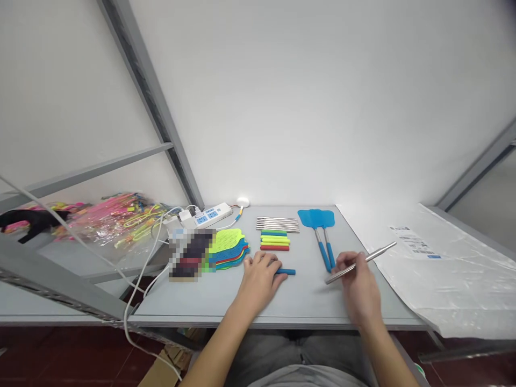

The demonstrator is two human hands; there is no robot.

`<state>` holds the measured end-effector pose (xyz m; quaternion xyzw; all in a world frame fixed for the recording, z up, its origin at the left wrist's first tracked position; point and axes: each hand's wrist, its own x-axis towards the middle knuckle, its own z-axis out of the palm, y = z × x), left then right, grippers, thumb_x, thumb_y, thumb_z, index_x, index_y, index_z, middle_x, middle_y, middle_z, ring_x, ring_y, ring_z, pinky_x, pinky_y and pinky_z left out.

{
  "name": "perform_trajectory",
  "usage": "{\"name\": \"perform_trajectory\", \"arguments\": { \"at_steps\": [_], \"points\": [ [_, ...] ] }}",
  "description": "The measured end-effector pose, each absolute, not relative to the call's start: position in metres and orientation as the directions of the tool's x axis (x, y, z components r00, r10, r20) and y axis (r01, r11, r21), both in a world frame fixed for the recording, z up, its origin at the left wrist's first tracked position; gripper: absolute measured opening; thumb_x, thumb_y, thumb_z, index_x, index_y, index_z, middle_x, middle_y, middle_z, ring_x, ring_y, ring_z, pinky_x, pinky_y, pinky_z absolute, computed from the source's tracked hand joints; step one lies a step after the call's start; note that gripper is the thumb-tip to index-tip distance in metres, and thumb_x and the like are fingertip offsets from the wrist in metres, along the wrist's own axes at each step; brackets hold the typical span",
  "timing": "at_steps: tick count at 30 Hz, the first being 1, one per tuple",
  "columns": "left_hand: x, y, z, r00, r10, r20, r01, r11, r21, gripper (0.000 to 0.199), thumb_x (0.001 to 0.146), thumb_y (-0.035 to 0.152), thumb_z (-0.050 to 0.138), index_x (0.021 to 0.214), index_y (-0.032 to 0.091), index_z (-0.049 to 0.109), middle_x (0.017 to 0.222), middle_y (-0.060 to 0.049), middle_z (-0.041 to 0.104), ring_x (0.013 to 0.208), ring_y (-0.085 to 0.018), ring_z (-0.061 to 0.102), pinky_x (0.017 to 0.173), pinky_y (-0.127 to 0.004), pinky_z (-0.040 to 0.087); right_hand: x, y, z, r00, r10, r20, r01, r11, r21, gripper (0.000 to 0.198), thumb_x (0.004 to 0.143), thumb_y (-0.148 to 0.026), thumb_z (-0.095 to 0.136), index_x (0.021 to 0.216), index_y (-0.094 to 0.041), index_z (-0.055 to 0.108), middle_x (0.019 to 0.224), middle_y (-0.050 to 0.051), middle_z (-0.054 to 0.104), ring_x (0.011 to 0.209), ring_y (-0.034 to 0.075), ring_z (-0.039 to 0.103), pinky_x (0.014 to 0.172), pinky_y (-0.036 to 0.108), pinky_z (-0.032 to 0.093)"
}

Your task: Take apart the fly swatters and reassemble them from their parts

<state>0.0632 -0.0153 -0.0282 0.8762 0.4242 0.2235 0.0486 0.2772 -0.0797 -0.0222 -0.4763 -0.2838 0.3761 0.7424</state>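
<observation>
At grey worktop (300, 301), gripping silver metal rod (375, 253) in right hand (362, 287), laying left hand (261, 275), grip unclear, over blue tube (289, 272).

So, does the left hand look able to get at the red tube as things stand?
Probably yes: the red tube lies just beyond the left hand, uncovered, with nothing visible between them, though that hand is at a blue tube.

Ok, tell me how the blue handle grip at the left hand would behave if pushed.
The blue handle grip looks round and slim, so it would probably roll if pushed crosswise without the left hand on it. Its short, thin shape suggests it is fairly light. Its dull surface hints that it may not be very slippery.
</observation>
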Motion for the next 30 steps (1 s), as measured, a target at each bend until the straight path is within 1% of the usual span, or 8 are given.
{"name": "perform_trajectory", "arguments": {
  "at_steps": [2, 4, 8, 14, 18, 24, 27, 30],
  "points": [
    [0.067, -0.020, -0.029, 0.576, 0.762, 0.295, 0.685, -0.647, 0.335, 0.010, 0.094, 0.031, 0.053, 0.095, 0.022, 0.059, 0.106, -0.004, 0.064, 0.105, -0.027, 0.050, 0.089, -0.045, 0.032, 0.273, -0.092, -0.045, 0.523, 0.852, 0.009, -0.270, 0.176, -0.947, 0.049, 0.092, -0.060, 0.041, 0.080, -0.019, 0.063, 0.057, -0.005, 0.037, 0.049, 0.009, 0.034, 0.046, 0.022, 0.034],
    [0.072, -0.028, -0.030, 0.607, 0.754, 0.252, 0.655, -0.654, 0.378, 0.014, 0.097, 0.029, 0.045, 0.095, 0.021, 0.055, 0.098, -0.004, 0.065, 0.093, -0.023, 0.053, 0.084, -0.040, 0.035, 0.271, -0.101, -0.057, 0.517, 0.856, -0.005, -0.275, 0.160, -0.948, 0.048, 0.092, -0.061, 0.042, 0.082, -0.018, 0.063, 0.054, -0.006, 0.035, 0.047, 0.008, 0.033, 0.045, 0.022, 0.032],
    [0.082, -0.047, -0.033, 0.655, 0.735, 0.174, 0.610, -0.651, 0.452, 0.022, 0.101, 0.032, 0.031, 0.101, 0.022, 0.050, 0.086, -0.002, 0.063, 0.074, -0.019, 0.053, 0.066, -0.030, 0.038, 0.280, -0.106, -0.061, 0.545, 0.838, -0.007, -0.299, 0.186, -0.936, 0.043, 0.091, -0.058, 0.048, 0.083, -0.018, 0.062, 0.053, -0.005, 0.046, 0.047, 0.009, 0.040, 0.048, 0.022, 0.036],
    [0.085, -0.055, -0.029, 0.665, 0.737, 0.119, 0.568, -0.604, 0.559, 0.027, 0.101, 0.038, 0.029, 0.103, 0.024, 0.052, 0.086, -0.002, 0.062, 0.078, -0.021, 0.055, 0.069, -0.030, 0.039, 0.293, -0.097, -0.057, 0.426, 0.903, 0.054, -0.304, 0.200, -0.931, 0.037, 0.089, -0.054, 0.054, 0.079, -0.019, 0.061, 0.055, -0.002, 0.055, 0.043, 0.010, 0.044, 0.048, 0.024, 0.040],
    [0.083, -0.054, -0.028, 0.637, 0.759, 0.137, 0.548, -0.571, 0.611, 0.027, 0.100, 0.038, 0.032, 0.104, 0.025, 0.055, 0.084, -0.001, 0.062, 0.079, -0.020, 0.056, 0.070, -0.030, 0.040, 0.293, -0.098, -0.056, 0.332, 0.938, 0.097, -0.212, 0.175, -0.962, 0.034, 0.087, -0.051, 0.059, 0.082, -0.017, 0.064, 0.063, 0.002, 0.063, 0.051, 0.013, 0.055, 0.053, 0.026, 0.043],
    [0.083, -0.057, -0.027, 0.642, 0.752, 0.147, 0.526, -0.572, 0.629, 0.024, 0.099, 0.036, 0.037, 0.102, 0.025, 0.058, 0.088, -0.002, 0.064, 0.080, -0.020, 0.056, 0.071, -0.029, 0.040, 0.290, -0.104, -0.047, 0.183, 0.976, 0.117, -0.111, 0.139, -0.984, 0.031, 0.087, -0.047, 0.059, 0.081, -0.018, 0.067, 0.063, 0.002, 0.065, 0.055, 0.015, 0.057, 0.058, 0.029, 0.045],
    [0.082, -0.059, -0.024, 0.646, 0.747, 0.157, 0.498, -0.569, 0.655, 0.021, 0.098, 0.035, 0.039, 0.100, 0.025, 0.058, 0.090, -0.001, 0.065, 0.080, -0.019, 0.056, 0.072, -0.028, 0.040, 0.280, -0.107, -0.046, 0.105, 0.988, 0.117, -0.053, 0.123, -0.991, 0.026, 0.083, -0.044, 0.066, 0.085, -0.019, 0.069, 0.071, 0.003, 0.066, 0.063, 0.017, 0.059, 0.063, 0.029, 0.046],
    [0.081, -0.059, -0.021, 0.630, 0.757, 0.171, 0.466, -0.545, 0.696, 0.020, 0.098, 0.034, 0.039, 0.100, 0.024, 0.057, 0.090, -0.001, 0.065, 0.081, -0.019, 0.057, 0.073, -0.028, 0.041, 0.271, -0.106, -0.042, 0.121, 0.982, 0.144, -0.019, 0.147, -0.989, 0.029, 0.080, -0.044, 0.069, 0.098, -0.021, 0.069, 0.089, 0.004, 0.067, 0.084, 0.020, 0.062, 0.076, 0.031, 0.048]
  ]
}}
